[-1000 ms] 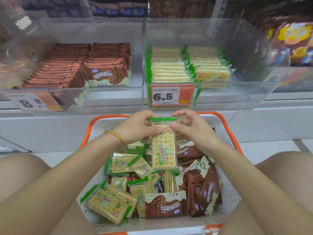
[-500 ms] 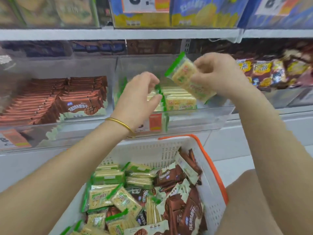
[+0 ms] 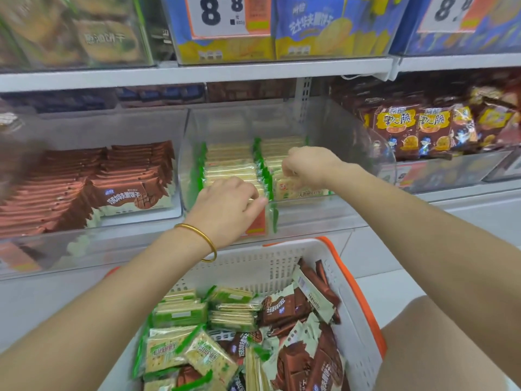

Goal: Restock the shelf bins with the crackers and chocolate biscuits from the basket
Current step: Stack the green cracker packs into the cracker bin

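We log a white lower shelf [image 3: 456, 194] carrying three clear bins side by side:
- left bin [image 3: 112, 128]: chocolate biscuit packs [image 3: 127, 176]
- middle bin [image 3: 332, 128]: cracker packs [image 3: 231, 159]
- right bin [image 3: 451, 170]: brown snack bags [image 3: 417, 128]

Upper shelf board [image 3: 253, 71] bears bins of blue-yellow packs [image 3: 310, 29].

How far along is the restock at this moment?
Done: the chocolate biscuit bin and the cracker bin both hold rows of packs. In hand: the right hand pinches a cracker pack at the front of the right row; the left hand is at the left row, grip unclear. Left: the basket holds many cracker and chocolate biscuit packs.
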The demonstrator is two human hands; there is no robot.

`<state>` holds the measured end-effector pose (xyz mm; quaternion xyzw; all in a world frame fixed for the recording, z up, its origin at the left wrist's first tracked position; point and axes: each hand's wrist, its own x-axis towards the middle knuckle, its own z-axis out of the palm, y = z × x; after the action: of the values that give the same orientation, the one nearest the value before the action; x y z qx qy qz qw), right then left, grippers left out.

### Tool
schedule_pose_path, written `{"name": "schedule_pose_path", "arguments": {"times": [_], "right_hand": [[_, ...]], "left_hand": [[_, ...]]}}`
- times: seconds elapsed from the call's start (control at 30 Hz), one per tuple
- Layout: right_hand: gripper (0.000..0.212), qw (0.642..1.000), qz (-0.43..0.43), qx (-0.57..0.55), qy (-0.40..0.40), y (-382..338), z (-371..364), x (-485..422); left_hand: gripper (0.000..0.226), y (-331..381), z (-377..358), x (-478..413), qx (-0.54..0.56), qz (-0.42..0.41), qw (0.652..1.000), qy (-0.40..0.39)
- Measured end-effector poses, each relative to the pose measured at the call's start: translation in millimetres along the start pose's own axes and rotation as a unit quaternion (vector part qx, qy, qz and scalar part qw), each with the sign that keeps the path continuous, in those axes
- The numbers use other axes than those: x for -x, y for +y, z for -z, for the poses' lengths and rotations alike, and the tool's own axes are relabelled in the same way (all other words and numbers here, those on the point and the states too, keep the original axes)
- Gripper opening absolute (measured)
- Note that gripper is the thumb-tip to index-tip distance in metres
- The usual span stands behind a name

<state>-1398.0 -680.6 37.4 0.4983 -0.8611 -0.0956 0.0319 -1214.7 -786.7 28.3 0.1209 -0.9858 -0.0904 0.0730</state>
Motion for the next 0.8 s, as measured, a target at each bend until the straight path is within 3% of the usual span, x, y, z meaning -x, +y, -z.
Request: {"name": "schedule_pose_path", "arguments": {"times": [0.13,0.3,0.47,0.53,0.6,0.67,0.73,0.8], "right_hand": [[0.029,0.999,0.038,-0.004,0.014,-2,-6,2],[0.040,0.998,0.008,-0.056,0.026,2,-7,2],[0.036,0.993,-0.026,-0.104,0.048,4,0,18],[0.031,0.984,-0.040,-0.136,0.107,-4,9,33],[0.028,0.950,-0.043,-0.227,0.209,-26,22,60],[0.028,0.890,-0.011,-0.377,0.258,-61,29,93],[0.025,0.849,0.030,-0.498,0.175,-102,12,114],[0.021,0.861,0.044,-0.507,0.005,-142,-27,115]], "left_hand": [[0.039,-1,-2,0,-0.002,-0.007,1.000,0.006],[0.037,-1,-1,4,0.025,-0.020,0.999,0.031],[0.032,-3,2,36,0.075,-0.121,0.967,0.213],[0.025,-5,-2,56,0.078,-0.165,0.953,0.242],[0.022,-13,-12,77,0.079,-0.193,0.954,0.215],[0.022,-28,-30,97,0.071,-0.182,0.969,0.150],[0.023,-46,-51,114,0.060,-0.121,0.990,0.049],[0.023,-66,-73,121,0.024,-0.032,0.996,-0.075]]}}
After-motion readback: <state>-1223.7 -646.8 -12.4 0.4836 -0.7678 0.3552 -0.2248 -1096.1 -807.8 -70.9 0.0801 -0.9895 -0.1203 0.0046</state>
